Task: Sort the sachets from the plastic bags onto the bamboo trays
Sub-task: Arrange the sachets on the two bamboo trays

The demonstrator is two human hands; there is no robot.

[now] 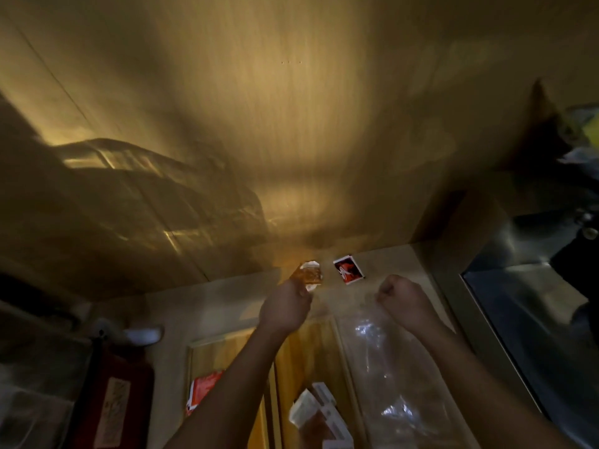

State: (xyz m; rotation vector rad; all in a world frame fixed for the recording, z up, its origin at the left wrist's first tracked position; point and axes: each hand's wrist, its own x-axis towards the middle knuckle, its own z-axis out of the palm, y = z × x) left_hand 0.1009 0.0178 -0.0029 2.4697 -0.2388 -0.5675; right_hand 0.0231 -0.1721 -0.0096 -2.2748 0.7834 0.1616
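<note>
Forearms fill the bottom of the view, reaching up from the lower edge across the bamboo trays (319, 348). At far left stands a dark red canister (115, 396), apart from the work. Next, on the left tray (207, 354), a red sachet (204, 388) lies partly under the left forearm. The left hand (285, 307) is pinched on an amber sachet (309, 274), fingers pressed together on its lower end, holding it up past the far edge of the trays. Its long axis runs from the fingers up and away, tilted a little to the right, with a pale sealed end at the top.

On the middle tray, white sachets (319, 413) lie in a loose heap near the camera. A black-and-red sachet (348, 268) rests flat on the counter beyond the trays, just right of the amber one, corners pointing diagonally. The right hand (402, 301) is curled into a fist on the top of a clear plastic bag (389, 361), which stretches lengthwise toward the camera.

The step looks like placing the amber sachet. To do it well, the person should bring it back over the tray of its own kind and lay it flat, while the fist keeps the bag from sliding.
</note>
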